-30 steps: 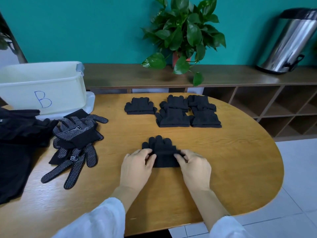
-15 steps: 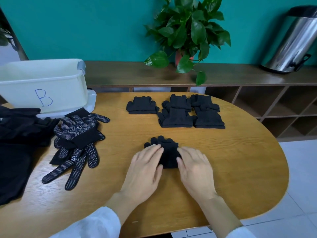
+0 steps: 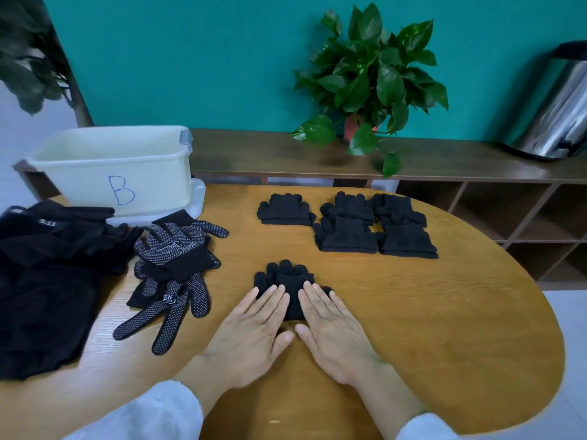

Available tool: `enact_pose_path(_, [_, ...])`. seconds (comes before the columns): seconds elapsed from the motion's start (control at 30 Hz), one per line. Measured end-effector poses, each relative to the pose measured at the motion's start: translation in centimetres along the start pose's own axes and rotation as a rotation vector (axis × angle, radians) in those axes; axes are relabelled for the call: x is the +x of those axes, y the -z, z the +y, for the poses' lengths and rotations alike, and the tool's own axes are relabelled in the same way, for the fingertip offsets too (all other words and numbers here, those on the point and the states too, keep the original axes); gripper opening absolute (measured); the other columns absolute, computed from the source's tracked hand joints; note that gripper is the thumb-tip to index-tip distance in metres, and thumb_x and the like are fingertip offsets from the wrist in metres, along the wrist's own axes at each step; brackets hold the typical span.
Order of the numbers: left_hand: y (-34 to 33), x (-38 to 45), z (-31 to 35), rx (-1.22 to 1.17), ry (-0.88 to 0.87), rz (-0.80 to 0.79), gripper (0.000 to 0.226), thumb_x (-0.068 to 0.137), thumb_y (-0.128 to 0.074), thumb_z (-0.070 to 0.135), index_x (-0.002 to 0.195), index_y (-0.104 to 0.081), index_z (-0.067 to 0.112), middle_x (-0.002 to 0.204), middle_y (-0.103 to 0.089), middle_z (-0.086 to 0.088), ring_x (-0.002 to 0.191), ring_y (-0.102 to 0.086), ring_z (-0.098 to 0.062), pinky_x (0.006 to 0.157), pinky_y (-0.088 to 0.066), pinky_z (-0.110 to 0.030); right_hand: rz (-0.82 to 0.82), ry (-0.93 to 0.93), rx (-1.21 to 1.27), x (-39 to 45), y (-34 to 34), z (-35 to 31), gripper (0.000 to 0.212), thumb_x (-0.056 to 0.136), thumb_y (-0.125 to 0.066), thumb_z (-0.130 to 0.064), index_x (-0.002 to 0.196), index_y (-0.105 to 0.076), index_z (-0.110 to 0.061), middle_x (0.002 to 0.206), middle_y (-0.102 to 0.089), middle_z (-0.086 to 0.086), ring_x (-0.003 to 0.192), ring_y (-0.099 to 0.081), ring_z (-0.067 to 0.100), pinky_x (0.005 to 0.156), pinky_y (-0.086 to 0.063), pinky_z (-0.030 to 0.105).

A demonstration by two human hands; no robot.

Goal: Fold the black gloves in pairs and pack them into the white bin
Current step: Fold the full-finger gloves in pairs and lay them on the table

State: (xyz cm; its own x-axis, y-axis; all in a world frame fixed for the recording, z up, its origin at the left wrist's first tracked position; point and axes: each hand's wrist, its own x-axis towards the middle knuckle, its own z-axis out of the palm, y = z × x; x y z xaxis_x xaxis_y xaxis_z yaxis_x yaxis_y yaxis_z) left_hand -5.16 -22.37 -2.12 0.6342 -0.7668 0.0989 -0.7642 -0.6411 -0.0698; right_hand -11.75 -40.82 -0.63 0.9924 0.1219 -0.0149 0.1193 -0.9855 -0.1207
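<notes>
While pressed flat: folded pair at the near middle of the desk, cuff end turned over onto the palm part, fingertips pointing away.
Left hand: fingers straight and together, lying flat on the left part of the pair; gripping nothing, likely pressing the fold down so it holds.
Right hand: likewise flat with fingers extended, on the right part of the pair, thumb nearly meeting the left thumb just below the fold.
Finished pairs: five folded bundles grouped at the far side of the desk, well apart from the hands, probably staged for packing together.
Dotted gloves: loose heap to the left, unfolded, near enough for an easy reach.
Dark heap: more black fabric at the far left edge; contents hard to tell.
White bin: marked B, far left corner, no gloves visible inside; packing apparently not begun.
</notes>
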Motion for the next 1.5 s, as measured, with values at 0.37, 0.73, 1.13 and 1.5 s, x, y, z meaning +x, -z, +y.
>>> enact_pose_path(0.37, [0.2, 5.2, -6.3, -0.139, 0.020, -0.119, 0.088, 0.082, 0.019, 0.063, 0.154, 0.010, 0.014, 0.162, 0.016, 0.000, 0.146, 0.021, -0.009, 0.117, 0.016, -0.025, 0.041, -0.012, 0.006, 8.4, -0.4, 0.2, 0.088, 0.076, 0.029, -0.060, 0.153, 0.013, -0.018, 0.161, 0.017, -0.004, 0.145, 0.021, 0.006, 0.114, 0.020, 0.025])
enact_pose_path(0.73, [-0.6, 8.2, -7.6, -0.143, 0.018, -0.089, 0.071, 0.097, 0.000, 0.054, 0.155, 0.007, 0.013, 0.162, 0.013, -0.002, 0.147, 0.020, -0.010, 0.119, 0.014, -0.028, 0.171, -0.023, 0.069, 11.3, -1.2, 1.9, 0.073, 0.091, 0.010, -0.056, 0.154, 0.001, -0.020, 0.160, 0.007, -0.009, 0.145, 0.016, -0.001, 0.117, 0.012, 0.023])
enact_pose_path(1.13, [1.8, -3.5, -11.3, -0.445, 0.240, 0.332, 0.053, 0.102, -0.027, 0.039, 0.137, -0.055, 0.011, 0.139, -0.056, 0.002, 0.131, -0.047, -0.012, 0.113, -0.031, -0.024, 0.420, -0.015, -0.014, 9.5, -0.7, -0.4, 0.065, 0.105, -0.013, -0.039, 0.127, -0.062, -0.001, 0.129, -0.063, 0.012, 0.123, -0.058, 0.022, 0.115, -0.021, 0.027])
enact_pose_path(1.5, [3.1, -5.2, -16.4, -0.331, 0.300, 0.256, 0.054, 0.093, -0.063, 0.036, 0.142, -0.051, 0.014, 0.146, -0.049, 0.003, 0.138, -0.039, -0.013, 0.114, -0.024, -0.021, 0.459, 0.307, -0.129, 15.4, 0.5, -9.8, 0.052, 0.061, -0.090, -0.020, 0.110, -0.073, -0.010, 0.113, -0.072, 0.006, 0.107, -0.068, 0.018, 0.098, -0.047, 0.035])
